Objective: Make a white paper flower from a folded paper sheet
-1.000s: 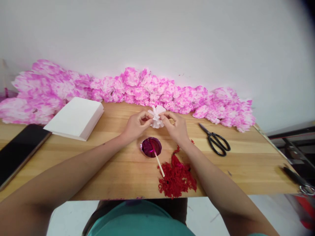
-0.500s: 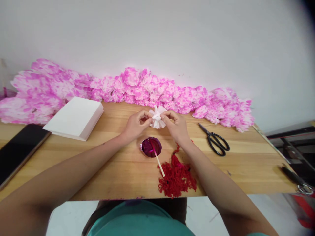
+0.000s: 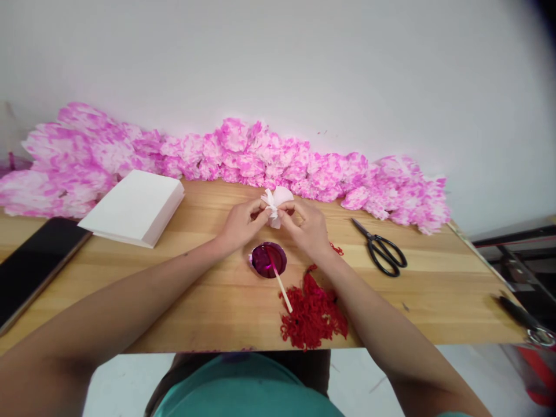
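Note:
Both my hands pinch a small white tissue-paper flower (image 3: pixel 282 196) above the middle of the table. My left hand (image 3: pixel 244 225) grips its left side between thumb and fingers, and my right hand (image 3: pixel 307 227) grips its right side. The paper is bunched at the centre, with a rounded layer standing up at the right. Just below the hands is a small dish of purple-magenta liquid (image 3: pixel 262 262), with a wooden stick (image 3: pixel 283 291) leaning out of it. A tangle of red yarn (image 3: pixel 313 315) lies under my right forearm.
Pink-and-white paper flowers (image 3: pixel 260 153) form a long row against the wall. A stack of white paper (image 3: pixel 132 207) and a black phone (image 3: pixel 37 263) lie at the left. Black-handled scissors (image 3: pixel 382 250) rest at the right, and another black-handled tool (image 3: pixel 519 313) sits near the right edge.
The white flower was spread out flat and round; now its layers are gathered and folded toward the centre. My fingers have drawn closer together on it.

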A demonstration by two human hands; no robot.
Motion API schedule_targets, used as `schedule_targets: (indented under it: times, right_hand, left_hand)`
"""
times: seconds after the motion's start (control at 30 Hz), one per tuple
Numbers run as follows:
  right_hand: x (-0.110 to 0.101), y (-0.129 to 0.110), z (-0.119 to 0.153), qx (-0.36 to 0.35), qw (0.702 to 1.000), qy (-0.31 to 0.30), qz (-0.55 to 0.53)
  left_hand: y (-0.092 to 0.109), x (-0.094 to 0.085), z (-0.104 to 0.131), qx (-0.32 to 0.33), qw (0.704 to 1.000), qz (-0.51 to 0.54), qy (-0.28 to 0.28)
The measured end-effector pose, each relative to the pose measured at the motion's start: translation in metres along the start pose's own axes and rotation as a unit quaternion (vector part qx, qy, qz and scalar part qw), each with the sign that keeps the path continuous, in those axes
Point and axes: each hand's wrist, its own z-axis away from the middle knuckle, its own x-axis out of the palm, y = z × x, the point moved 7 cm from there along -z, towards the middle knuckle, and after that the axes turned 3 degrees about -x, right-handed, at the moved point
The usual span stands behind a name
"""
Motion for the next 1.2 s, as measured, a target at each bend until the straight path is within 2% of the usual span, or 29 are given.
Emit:
schedule_targets:
  times: [0.1,0.23,0.33,0.5,0.7,0.93,1.1,1.2]
  right_hand:
    - [-0.001,0.012,-0.001,0.045,0.999,0.012,-0.024]
    - [0.0,0.031,-0.001,0.139,0.982,0.027,-0.127]
    - [-0.002,0.031,-0.001,0.16,0.972,0.03,-0.167]
    - [-0.007,0.016,-0.001,0.124,0.99,0.002,-0.06]
    - [0.007,0.014,0.001,0.085,0.995,-0.049,-0.017]
    - [0.007,0.011,0.0,0.058,0.997,-0.046,-0.011]
    - [-0.002,0.024,-0.005,0.065,0.998,-0.02,0.007]
    - [-0.013,0.018,-0.008,0.039,0.999,0.005,0.02]
  left_hand:
    - [-0.005,-0.002,-0.002,-0.015,0.999,0.028,0.012]
    - [-0.006,-0.005,-0.003,-0.027,0.997,0.063,0.02]
    - [-0.006,-0.006,-0.004,-0.019,0.997,0.071,0.026]
    - [-0.008,-0.003,-0.004,-0.011,0.996,0.084,0.024]
    - [-0.003,-0.002,-0.002,-0.009,0.997,0.081,0.014]
    - [-0.002,-0.003,-0.003,-0.013,0.999,-0.047,0.023]
    - [-0.009,-0.004,-0.005,-0.025,0.999,0.02,0.01]
    - [-0.01,-0.005,-0.006,-0.026,0.999,0.033,0.011]
